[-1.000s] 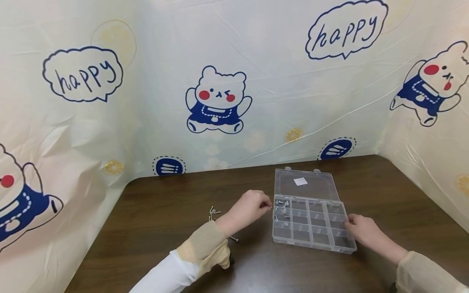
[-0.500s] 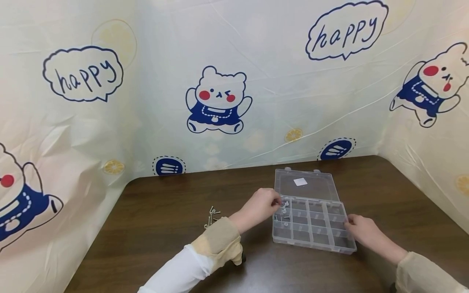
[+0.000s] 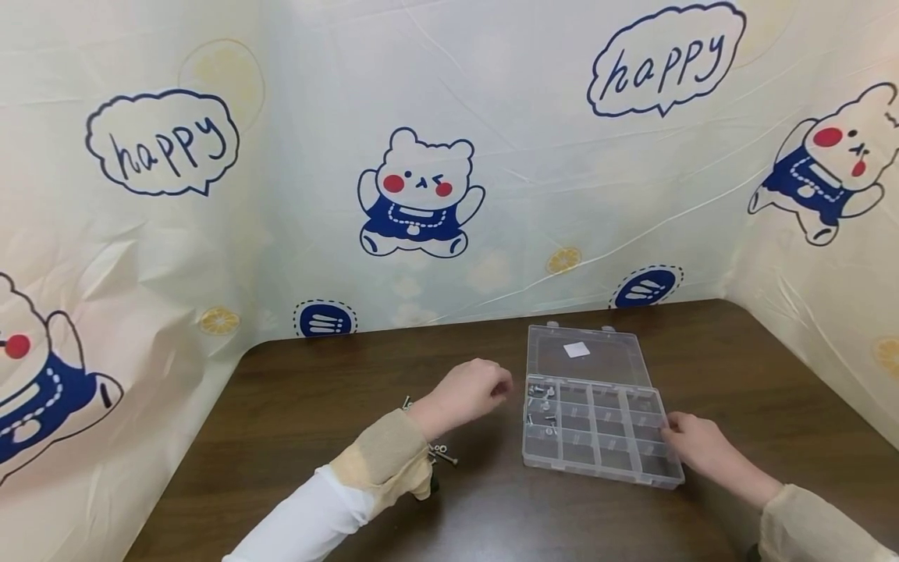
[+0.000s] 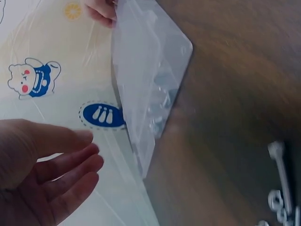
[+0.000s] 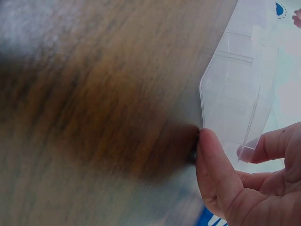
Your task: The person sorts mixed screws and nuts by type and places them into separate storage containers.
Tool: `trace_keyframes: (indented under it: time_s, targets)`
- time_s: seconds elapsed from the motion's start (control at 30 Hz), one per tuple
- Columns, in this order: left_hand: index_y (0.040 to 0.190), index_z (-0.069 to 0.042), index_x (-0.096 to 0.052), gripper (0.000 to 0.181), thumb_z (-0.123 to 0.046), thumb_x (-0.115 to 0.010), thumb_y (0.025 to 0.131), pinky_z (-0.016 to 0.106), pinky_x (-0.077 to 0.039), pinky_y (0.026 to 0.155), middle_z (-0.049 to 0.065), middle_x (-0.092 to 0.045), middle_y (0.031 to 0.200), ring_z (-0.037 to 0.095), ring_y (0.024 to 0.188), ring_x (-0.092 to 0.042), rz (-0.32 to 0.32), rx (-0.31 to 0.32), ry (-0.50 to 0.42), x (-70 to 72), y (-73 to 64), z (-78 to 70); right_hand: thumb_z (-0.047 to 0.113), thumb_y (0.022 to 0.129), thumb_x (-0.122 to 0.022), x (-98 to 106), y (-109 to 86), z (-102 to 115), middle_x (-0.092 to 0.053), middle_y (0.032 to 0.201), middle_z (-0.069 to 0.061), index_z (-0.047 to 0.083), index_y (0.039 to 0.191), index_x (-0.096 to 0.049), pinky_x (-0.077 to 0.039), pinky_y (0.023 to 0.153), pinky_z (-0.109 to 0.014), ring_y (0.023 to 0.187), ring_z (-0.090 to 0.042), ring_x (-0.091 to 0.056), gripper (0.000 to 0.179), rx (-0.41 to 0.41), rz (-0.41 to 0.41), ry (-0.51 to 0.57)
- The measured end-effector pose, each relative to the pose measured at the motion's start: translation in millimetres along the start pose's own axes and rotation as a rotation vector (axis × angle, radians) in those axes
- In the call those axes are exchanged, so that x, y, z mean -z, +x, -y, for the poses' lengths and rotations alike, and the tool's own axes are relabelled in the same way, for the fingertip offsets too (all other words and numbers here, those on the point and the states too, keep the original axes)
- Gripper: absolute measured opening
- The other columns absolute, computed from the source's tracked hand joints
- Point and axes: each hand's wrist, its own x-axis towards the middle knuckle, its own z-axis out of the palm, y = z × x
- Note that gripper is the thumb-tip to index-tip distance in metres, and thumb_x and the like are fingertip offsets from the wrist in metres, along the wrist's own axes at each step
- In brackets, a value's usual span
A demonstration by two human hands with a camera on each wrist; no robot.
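A clear plastic compartment box (image 3: 600, 471) lies on the table with its lid (image 3: 614, 361) folded back. Small screws (image 3: 539, 391) sit in the box's left column, in the back and middle compartments. My left hand (image 3: 469, 393) hovers just left of the box; the left wrist view shows its fingers (image 4: 77, 186) loosely bent, apart from the thumb, holding nothing. My right hand (image 3: 709, 449) pinches the box's right wall, thumb (image 5: 263, 149) over the rim and fingers outside. Loose bolts (image 4: 283, 174) and nuts (image 4: 275, 200) lie on the table, partly hidden behind my left wrist.
The dark wooden table (image 3: 337, 375) has rounded back corners. A printed curtain (image 3: 506, 179) with bears closes off the back and both sides. A small white label (image 3: 577, 350) is on the lid.
My left hand moved right to the back-left compartment, then drew back left, away from the box. An extra small piece now shows in the middle-left compartment. My right hand stayed in place.
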Motion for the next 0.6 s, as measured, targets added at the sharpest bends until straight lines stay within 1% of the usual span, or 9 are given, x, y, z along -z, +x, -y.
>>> trace_keyframes:
  time_s: [0.17,0.3,0.47,0.6]
  targets:
    - [0.075,-0.017,-0.065,0.01,-0.008,-0.063,0.079,0.02,-0.044,0.058,-0.009,-0.06,0.071,0.005,0.066,-0.054,0.069,-0.022,0.034,5.1,-8.9,8.9,0.009,0.086,-0.04,-1,0.3,0,-0.053,0.102,-0.038,-0.026,0.11,-0.042,-0.05,0.069,-0.041,0.083,-0.031,-0.061,0.042,-0.014,0.019,0.013]
    - [0.071,-0.017,-0.064,0.013,-0.006,-0.062,0.077,0.02,-0.042,0.055,-0.01,-0.058,0.067,0.005,0.062,-0.052,0.105,-0.037,0.04,9.0,-15.7,13.4,0.009,0.086,-0.04,0,0.0,0,-0.053,0.102,-0.038,-0.026,0.11,-0.042,-0.051,0.068,-0.04,0.082,-0.03,-0.062,0.042,-0.022,0.026,0.022]
    - [0.07,-0.015,-0.065,0.013,-0.003,-0.062,0.076,0.021,-0.041,0.053,-0.01,-0.058,0.066,0.006,0.061,-0.052,0.119,-0.038,0.043,10.8,-23.4,20.9,0.009,0.087,-0.039,0,0.8,-1,-0.052,0.103,-0.039,-0.025,0.11,-0.043,-0.05,0.069,-0.041,0.082,-0.03,-0.061,0.042,-0.022,0.03,0.022]
    - [0.072,-0.015,-0.066,0.013,-0.003,-0.062,0.076,0.022,-0.042,0.054,-0.01,-0.059,0.067,0.007,0.062,-0.053,0.131,-0.014,0.038,9.6,-28.3,28.9,0.009,0.087,-0.04,0,1.0,-1,-0.053,0.103,-0.038,-0.025,0.11,-0.043,-0.05,0.069,-0.041,0.085,-0.032,-0.061,0.041,-0.02,0.027,0.019]
